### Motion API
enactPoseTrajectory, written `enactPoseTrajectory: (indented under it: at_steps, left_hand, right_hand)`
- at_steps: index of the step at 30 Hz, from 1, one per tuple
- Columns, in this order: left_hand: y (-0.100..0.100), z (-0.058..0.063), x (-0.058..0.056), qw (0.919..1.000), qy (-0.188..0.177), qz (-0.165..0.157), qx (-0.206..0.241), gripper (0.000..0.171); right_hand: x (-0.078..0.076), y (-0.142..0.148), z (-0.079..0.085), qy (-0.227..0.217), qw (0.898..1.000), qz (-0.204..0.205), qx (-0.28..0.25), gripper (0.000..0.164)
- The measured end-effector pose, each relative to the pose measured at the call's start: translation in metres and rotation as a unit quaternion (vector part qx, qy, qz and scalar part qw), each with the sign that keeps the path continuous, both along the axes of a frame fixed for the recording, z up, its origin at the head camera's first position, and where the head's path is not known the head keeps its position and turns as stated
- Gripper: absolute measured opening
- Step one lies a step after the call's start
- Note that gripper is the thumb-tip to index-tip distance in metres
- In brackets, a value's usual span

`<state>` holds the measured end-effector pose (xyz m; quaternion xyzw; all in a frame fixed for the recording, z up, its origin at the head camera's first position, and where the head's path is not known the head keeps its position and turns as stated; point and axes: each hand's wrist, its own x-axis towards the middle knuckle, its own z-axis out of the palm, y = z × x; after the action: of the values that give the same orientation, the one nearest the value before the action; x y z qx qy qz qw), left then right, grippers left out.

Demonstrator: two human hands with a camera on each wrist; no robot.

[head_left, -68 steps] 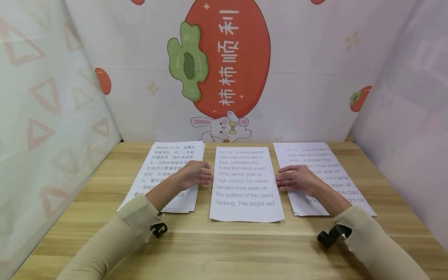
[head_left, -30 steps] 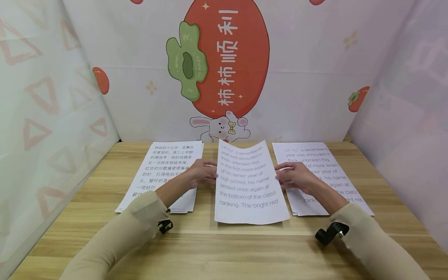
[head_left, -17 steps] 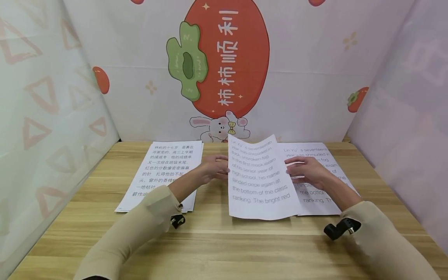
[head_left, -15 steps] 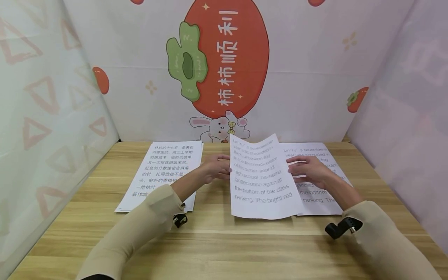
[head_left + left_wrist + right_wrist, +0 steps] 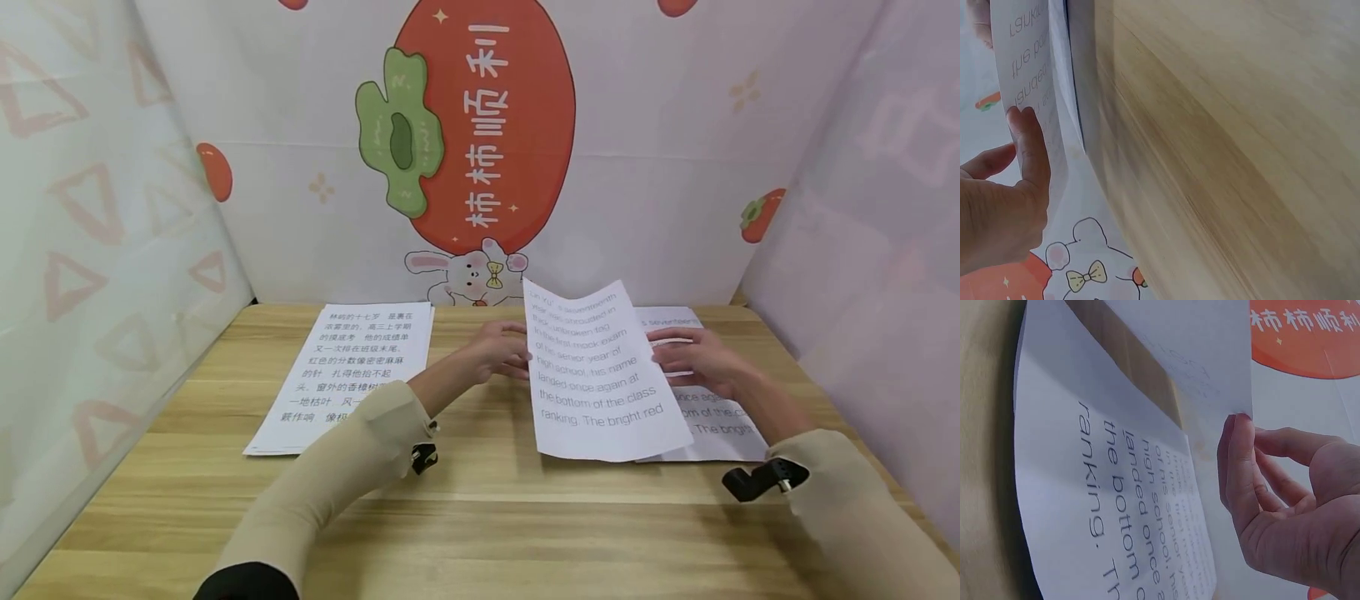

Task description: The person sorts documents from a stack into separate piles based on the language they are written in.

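Note:
A printed sheet of paper (image 5: 592,375) with English text hangs above the table, bowed between my two hands. My left hand (image 5: 498,350) pinches its left edge; in the left wrist view, fingers (image 5: 1032,147) lie against that edge. On the other side my right hand (image 5: 697,362) pinches the right edge between thumb and fingers, as the right wrist view shows at the sheet's border (image 5: 1247,375). Under and to the right of the sheet lies a paper stack (image 5: 720,417) with the same English text, partly covered by the sheet and right hand.
A second paper stack (image 5: 360,350) with Chinese text lies at the left, its lower right part behind my left sleeve (image 5: 367,450). Behind the wooden table (image 5: 480,533) stands a printed backdrop (image 5: 645,208), with cloth side walls left and right.
Both hands have lifted the middle sheet off the table and carried it to the right, so it now overlaps the right stack. The sheet went from flat to bowed. Both paper stacks stayed put.

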<state>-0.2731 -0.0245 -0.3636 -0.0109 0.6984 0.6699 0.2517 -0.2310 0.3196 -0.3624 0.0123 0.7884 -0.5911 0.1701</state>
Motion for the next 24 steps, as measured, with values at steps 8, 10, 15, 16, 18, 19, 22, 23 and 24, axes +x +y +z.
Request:
enactPoseTrajectory:
  at_steps: [8,10,15,16,18,19,22,23,24]
  left_hand:
    - [0.032,-0.002,-0.001,0.9998,0.000,0.001,0.019,0.060]
    - [0.040,-0.004,-0.001,0.9997,0.001,-0.001,0.026,0.058]
    - [0.061,-0.007,-0.001,0.9994,0.003,0.000,0.033,0.057]
    - [0.066,-0.008,-0.001,0.9994,0.003,0.000,0.035,0.057]
    - [0.073,-0.010,-0.001,0.9993,0.002,0.002,0.037,0.058]
    - [0.077,-0.011,-0.001,0.9992,0.002,0.002,0.039,0.058]
    - [0.087,-0.013,0.000,0.9991,0.003,0.004,0.041,0.059]
    - [0.090,-0.013,0.000,0.9991,0.004,0.004,0.041,0.059]
    - [0.092,-0.014,0.000,0.9991,0.005,0.004,0.043,0.059]
  right_hand:
    - [-0.001,0.037,0.002,0.003,1.000,0.009,-0.017,0.026]
    - [0.000,0.046,0.002,0.003,1.000,0.008,-0.014,0.028]
    - [0.001,0.063,0.001,0.006,1.000,0.008,-0.010,0.031]
    - [0.001,0.066,0.001,0.006,1.000,0.009,-0.011,0.033]
    - [0.000,0.072,0.000,0.006,1.000,0.011,-0.014,0.034]
    - [0.000,0.075,-0.001,0.004,1.000,0.011,-0.014,0.035]
    - [-0.001,0.084,-0.004,0.000,1.000,0.010,-0.013,0.033]
    - [-0.002,0.086,-0.006,-0.002,1.000,0.009,-0.013,0.033]
    - [-0.002,0.089,-0.007,-0.005,1.000,0.008,-0.013,0.033]
